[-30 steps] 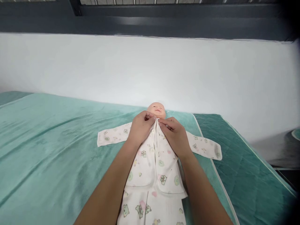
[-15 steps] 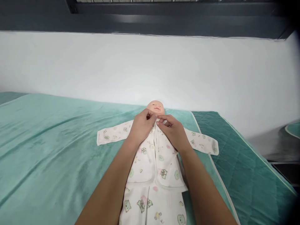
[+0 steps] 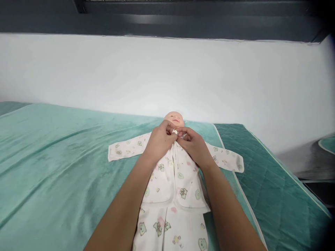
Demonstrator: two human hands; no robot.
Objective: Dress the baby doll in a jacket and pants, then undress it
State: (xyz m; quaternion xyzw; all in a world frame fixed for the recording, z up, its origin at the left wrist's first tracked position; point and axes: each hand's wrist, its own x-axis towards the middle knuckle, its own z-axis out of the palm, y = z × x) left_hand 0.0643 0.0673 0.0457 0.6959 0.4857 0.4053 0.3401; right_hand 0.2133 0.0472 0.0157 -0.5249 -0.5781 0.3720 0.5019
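A baby doll (image 3: 175, 118) lies on its back, dressed in a white long-sleeved jacket (image 3: 161, 184) printed with green bears. Matching trousers (image 3: 183, 230) cover its legs. At the doll's neck, my left hand (image 3: 160, 139) pinches the collar edge with thumb and finger. My right hand (image 3: 193, 144) grips the other side of the same collar, its fingertips meeting the left ones. A pale button (image 3: 175, 132) shows between the fingertips. Lower on the front, another button (image 3: 171, 163) is visible. Below the hands, the two front edges lie close together.
A light green sheet (image 3: 65, 157) spreads under the doll, with a darker quilted green cover (image 3: 274, 184) to the right. Behind the doll rises a white wall (image 3: 167, 76). A dark metal beam (image 3: 183, 22) crosses overhead.
Both hands stay at the collar with small finger shifts. The collar button now shows between the fingertips, where it was hidden before.
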